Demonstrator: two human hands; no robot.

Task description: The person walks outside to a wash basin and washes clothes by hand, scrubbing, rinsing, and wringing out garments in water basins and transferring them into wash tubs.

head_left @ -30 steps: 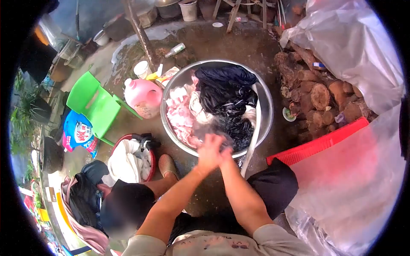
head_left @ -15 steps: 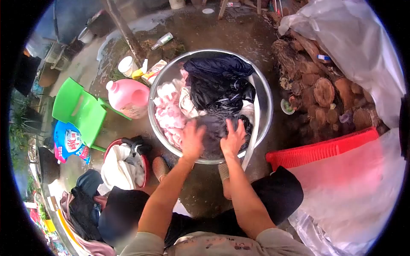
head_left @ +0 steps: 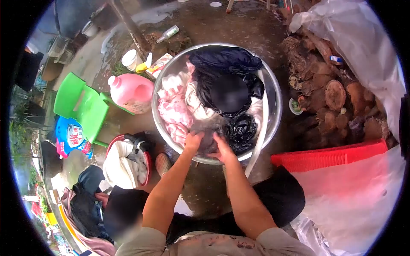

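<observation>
A large metal basin (head_left: 278,100) on the ground holds soaking laundry. Near its front rim my left hand (head_left: 194,142) is closed on a dark wet garment (head_left: 206,142). From the other side my right hand (head_left: 224,150) curves round the same garment, its fingertips partly hidden. Shiny black clothes (head_left: 241,134) lie just beyond the right hand, with a navy garment (head_left: 224,59) at the far side. Pink-and-white clothes (head_left: 174,112) fill the left of the basin. A pale hose (head_left: 261,132) hangs over the right side and front rim.
To the left stand a pink detergent jug (head_left: 131,91), a green plastic chair (head_left: 81,104) and a red tub (head_left: 148,168) with white clothes. Another person (head_left: 121,209) is at lower left. Stacked logs (head_left: 333,94) and a red washboard-like plastic piece (head_left: 329,156) are to the right.
My hands, spread over the dark garment before, have drawn closer together and closed on it near the front rim. The view has shifted slightly, and black clothes beyond the hands look more bunched.
</observation>
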